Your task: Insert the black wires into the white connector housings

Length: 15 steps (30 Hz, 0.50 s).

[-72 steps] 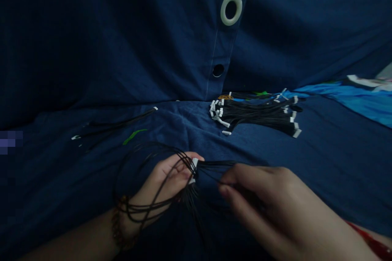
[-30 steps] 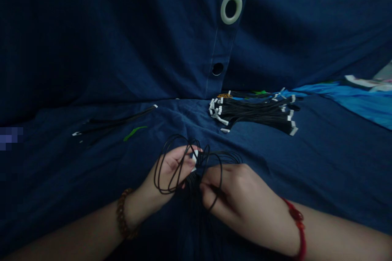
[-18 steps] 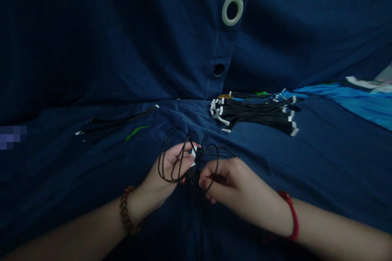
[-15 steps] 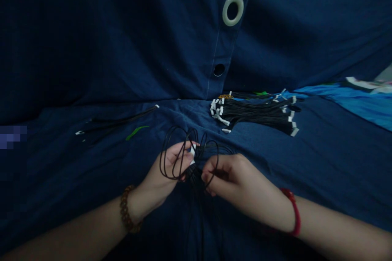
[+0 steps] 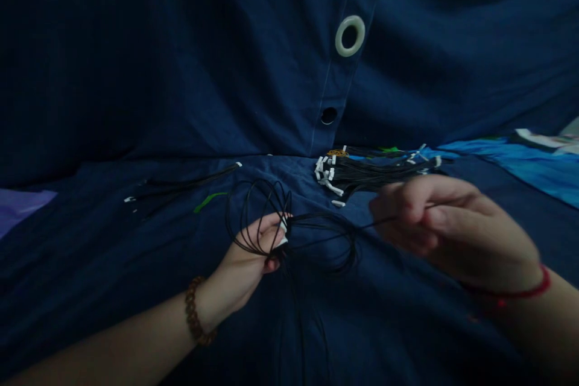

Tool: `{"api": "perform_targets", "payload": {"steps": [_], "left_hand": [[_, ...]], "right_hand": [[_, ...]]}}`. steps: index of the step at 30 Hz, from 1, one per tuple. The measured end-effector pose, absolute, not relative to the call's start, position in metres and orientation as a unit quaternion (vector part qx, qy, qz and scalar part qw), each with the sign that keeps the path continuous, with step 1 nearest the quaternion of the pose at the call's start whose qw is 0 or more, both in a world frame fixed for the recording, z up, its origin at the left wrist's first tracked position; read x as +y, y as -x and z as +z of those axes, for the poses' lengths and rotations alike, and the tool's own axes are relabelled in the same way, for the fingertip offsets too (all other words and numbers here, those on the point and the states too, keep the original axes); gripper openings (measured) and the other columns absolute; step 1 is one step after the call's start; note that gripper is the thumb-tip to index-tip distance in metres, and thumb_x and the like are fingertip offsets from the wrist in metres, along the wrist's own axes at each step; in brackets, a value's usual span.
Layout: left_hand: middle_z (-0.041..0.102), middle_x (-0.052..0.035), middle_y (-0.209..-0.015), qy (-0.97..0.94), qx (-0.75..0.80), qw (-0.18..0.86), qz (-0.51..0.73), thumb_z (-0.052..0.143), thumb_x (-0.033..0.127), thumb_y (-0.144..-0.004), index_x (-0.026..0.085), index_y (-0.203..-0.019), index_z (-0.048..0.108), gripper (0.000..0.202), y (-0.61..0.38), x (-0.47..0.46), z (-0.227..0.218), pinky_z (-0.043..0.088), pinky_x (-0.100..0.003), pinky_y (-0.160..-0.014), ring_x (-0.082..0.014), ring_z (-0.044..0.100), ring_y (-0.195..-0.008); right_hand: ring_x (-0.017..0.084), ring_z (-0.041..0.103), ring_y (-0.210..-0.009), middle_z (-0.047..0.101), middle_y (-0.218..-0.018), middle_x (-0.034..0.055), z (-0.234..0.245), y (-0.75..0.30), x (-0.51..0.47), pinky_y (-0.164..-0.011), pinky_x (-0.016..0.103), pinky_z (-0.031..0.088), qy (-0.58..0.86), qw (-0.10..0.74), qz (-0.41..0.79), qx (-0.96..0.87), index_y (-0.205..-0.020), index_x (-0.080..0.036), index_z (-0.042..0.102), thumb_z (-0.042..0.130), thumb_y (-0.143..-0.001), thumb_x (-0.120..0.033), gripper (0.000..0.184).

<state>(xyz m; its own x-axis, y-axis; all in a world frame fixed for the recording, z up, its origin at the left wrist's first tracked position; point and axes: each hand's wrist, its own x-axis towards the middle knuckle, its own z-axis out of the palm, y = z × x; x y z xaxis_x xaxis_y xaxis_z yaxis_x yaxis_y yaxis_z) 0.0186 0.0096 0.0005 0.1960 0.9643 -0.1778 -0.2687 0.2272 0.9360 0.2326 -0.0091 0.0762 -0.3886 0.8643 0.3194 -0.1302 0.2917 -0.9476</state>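
Observation:
My left hand (image 5: 251, 253) is closed around a bunch of thin black cords (image 5: 257, 211) with small white tags, their loops rising above my fingers and their tails hanging down in front. My right hand (image 5: 434, 217) is raised to the right, its fingers pinched on a single black cord (image 5: 335, 234) that stretches taut back to the bunch. A beaded bracelet is on my left wrist and a red string on my right wrist.
A pile of black cords with white tags (image 5: 362, 169) lies on the dark blue cloth (image 5: 136, 102) beyond my hands. A few loose cords (image 5: 181, 184) and a green strip (image 5: 207, 201) lie at the left. A white ring (image 5: 350, 36) sits in the cloth above; light blue fabric (image 5: 520, 163) at right.
My right hand has left the bunch and moved up and to the right, drawing one cord out taut. My left hand stays closed on the bunch. The view has shifted slightly.

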Motion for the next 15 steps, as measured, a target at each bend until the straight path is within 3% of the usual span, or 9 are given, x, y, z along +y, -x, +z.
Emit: {"api": "perform_targets", "payload": {"steps": [2,4,5,7,8,10,12,15], "left_hand": [[0.050,0.0029,-0.063,-0.420,0.421,0.660,0.459,0.064,0.026,-0.072,0.017,-0.096,0.063,0.025,-0.019,0.008,0.002,0.027,-0.011,-0.038,-0.0025,0.039,-0.044],[0.050,0.0030,-0.064,-0.433,0.407,0.664,0.454,0.065,0.027,-0.072,0.017,-0.094,0.063,0.024,-0.019,0.007,0.003,0.027,-0.012,-0.038,-0.0026,0.039,-0.044],[0.050,0.0030,-0.064,-0.436,0.402,0.666,0.453,0.065,0.027,-0.071,0.017,-0.094,0.064,0.024,-0.019,0.006,0.003,0.028,-0.013,-0.038,-0.0028,0.039,-0.044],[0.050,0.0032,-0.062,-0.429,0.403,0.669,0.453,0.066,0.028,-0.071,0.017,-0.094,0.064,0.025,-0.018,0.006,0.001,0.027,-0.013,-0.038,-0.0029,0.038,-0.043],[0.051,0.0029,-0.062,-0.423,0.404,0.672,0.454,0.066,0.028,-0.071,0.017,-0.094,0.064,0.025,-0.018,0.006,0.000,0.026,-0.013,-0.037,-0.0028,0.038,-0.043],[0.053,0.0020,-0.065,-0.413,0.398,0.681,0.456,0.066,0.027,-0.070,0.018,-0.095,0.063,0.026,-0.017,0.007,-0.001,0.026,-0.013,-0.037,-0.0030,0.039,-0.043],[0.055,0.0011,-0.067,-0.410,0.382,0.692,0.454,0.065,0.026,-0.070,0.019,-0.095,0.062,0.027,-0.016,0.006,-0.003,0.028,-0.014,-0.038,-0.0042,0.042,-0.045],[0.053,0.0027,-0.060,-0.411,0.369,0.702,0.449,0.065,0.028,-0.068,0.020,-0.094,0.062,0.027,-0.014,0.005,-0.004,0.029,-0.014,-0.038,-0.0052,0.041,-0.044]], "right_hand": [[0.010,0.049,-0.063,0.047,-0.063,-0.0039,0.084,-0.239,-0.010,-0.060,0.027,0.042,0.268,0.545,0.453,-0.653,-0.066,-0.023,0.059,0.059,-0.076,-0.031,0.013],[0.009,0.051,-0.073,0.050,-0.074,-0.0040,0.093,-0.242,-0.012,-0.072,0.029,0.041,0.258,0.622,0.415,-0.612,-0.066,-0.025,0.058,0.040,-0.089,-0.031,0.030],[0.006,0.051,-0.072,0.051,-0.077,-0.0052,0.097,-0.243,-0.014,-0.071,0.026,0.041,0.262,0.653,0.416,-0.576,-0.068,-0.027,0.057,0.023,-0.094,-0.031,0.042],[0.001,0.047,-0.056,0.053,-0.074,-0.0090,0.104,-0.240,-0.019,-0.054,0.019,0.038,0.293,0.681,0.441,-0.505,-0.075,-0.029,0.056,0.001,-0.094,-0.027,0.058],[0.000,0.041,-0.046,0.052,-0.066,-0.0098,0.104,-0.236,-0.021,-0.044,0.018,0.032,0.319,0.666,0.456,-0.496,-0.078,-0.028,0.055,0.002,-0.094,-0.027,0.055],[0.002,0.031,-0.037,0.044,-0.052,-0.0096,0.100,-0.226,-0.025,-0.035,0.018,0.023,0.377,0.570,0.467,-0.561,-0.075,-0.023,0.055,0.025,-0.091,-0.029,0.035],[0.004,0.036,-0.041,0.043,-0.050,-0.0083,0.088,-0.214,-0.028,-0.037,0.019,0.027,0.431,0.424,0.421,-0.676,-0.071,-0.020,0.054,0.044,-0.083,-0.025,0.017],[0.009,0.045,-0.051,0.052,-0.060,-0.0038,0.066,-0.200,-0.033,-0.046,0.022,0.035,0.479,0.282,0.257,-0.790,-0.073,-0.019,0.054,0.046,-0.083,-0.020,0.013]]}}
